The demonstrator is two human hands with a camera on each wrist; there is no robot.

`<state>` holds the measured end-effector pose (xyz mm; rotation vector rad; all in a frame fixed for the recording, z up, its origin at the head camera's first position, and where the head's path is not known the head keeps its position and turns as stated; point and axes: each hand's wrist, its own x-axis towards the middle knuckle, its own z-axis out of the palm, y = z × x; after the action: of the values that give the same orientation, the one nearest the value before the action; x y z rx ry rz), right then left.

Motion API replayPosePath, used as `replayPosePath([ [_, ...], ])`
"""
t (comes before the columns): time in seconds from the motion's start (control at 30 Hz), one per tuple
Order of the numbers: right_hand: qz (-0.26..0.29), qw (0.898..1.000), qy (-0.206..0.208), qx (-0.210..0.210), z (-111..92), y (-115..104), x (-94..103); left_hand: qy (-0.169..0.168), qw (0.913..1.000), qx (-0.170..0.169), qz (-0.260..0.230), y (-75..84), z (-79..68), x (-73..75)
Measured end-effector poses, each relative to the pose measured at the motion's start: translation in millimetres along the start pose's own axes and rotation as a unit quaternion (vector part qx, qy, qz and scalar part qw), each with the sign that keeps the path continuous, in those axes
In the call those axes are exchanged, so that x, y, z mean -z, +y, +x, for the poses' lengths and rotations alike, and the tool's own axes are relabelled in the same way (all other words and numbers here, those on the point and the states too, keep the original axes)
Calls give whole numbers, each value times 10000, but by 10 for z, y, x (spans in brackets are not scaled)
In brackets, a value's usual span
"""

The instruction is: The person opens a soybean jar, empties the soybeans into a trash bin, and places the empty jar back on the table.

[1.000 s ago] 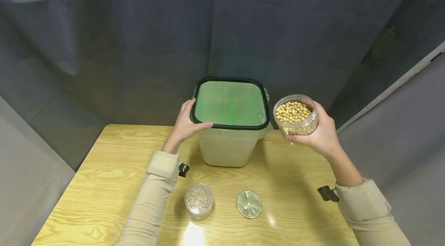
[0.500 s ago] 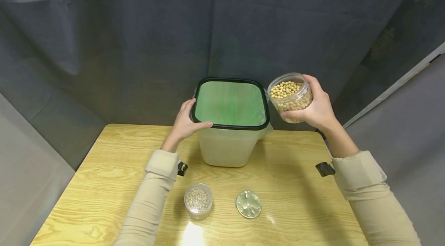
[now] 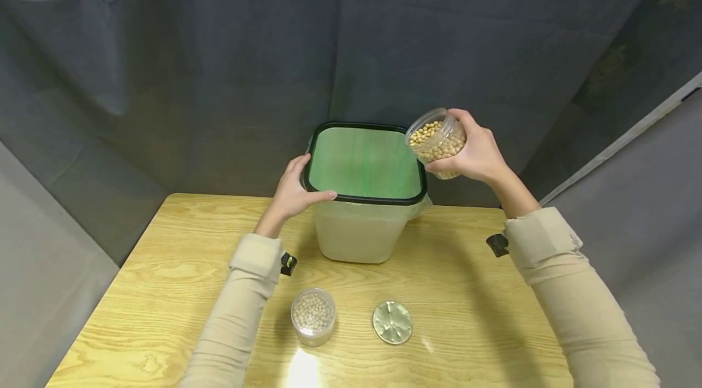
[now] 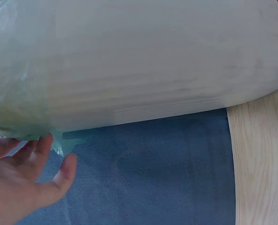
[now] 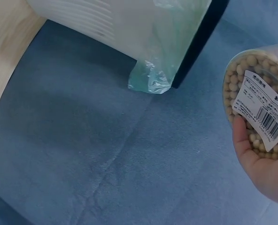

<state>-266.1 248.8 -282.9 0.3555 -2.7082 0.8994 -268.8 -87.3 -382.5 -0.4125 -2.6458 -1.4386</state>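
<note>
A clear plastic jar of soybeans (image 3: 439, 143) is gripped by my right hand (image 3: 474, 150), its open mouth tilted left over the right edge of the bin's black rim. The jar's label (image 5: 263, 108) shows in the right wrist view, with the thumb beside it. The whitish waste bin (image 3: 356, 232) stands at the back of the table, lined with a green bag (image 3: 362, 162). My left hand (image 3: 290, 193) rests on the front-left corner of the rim, thumb along the front. Fingertips (image 4: 45, 140) touch the bin's side in the left wrist view.
A second clear jar (image 3: 312, 318) of pale beans stands on the wooden table (image 3: 164, 290) near the left forearm. Right of it lies a round silvery lid (image 3: 392, 322). A dark cloth (image 3: 247, 71) hangs close behind the bin.
My right hand has carried the soybean jar up and leftward to the bin's right rim, tipping it further. The left hand, the bin, the second jar and the lid stay in place.
</note>
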Motion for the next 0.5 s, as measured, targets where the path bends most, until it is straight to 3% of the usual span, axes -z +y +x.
replayPosePath([
  [0.17, -164, 9997, -168, 0, 107, 23, -54, -21, 10000, 22, -46, 19, 0, -8],
  [0.5, -636, 9958, -469, 463, 274, -24, -157, -46, 10000, 19, -51, 3, 18, -2],
])
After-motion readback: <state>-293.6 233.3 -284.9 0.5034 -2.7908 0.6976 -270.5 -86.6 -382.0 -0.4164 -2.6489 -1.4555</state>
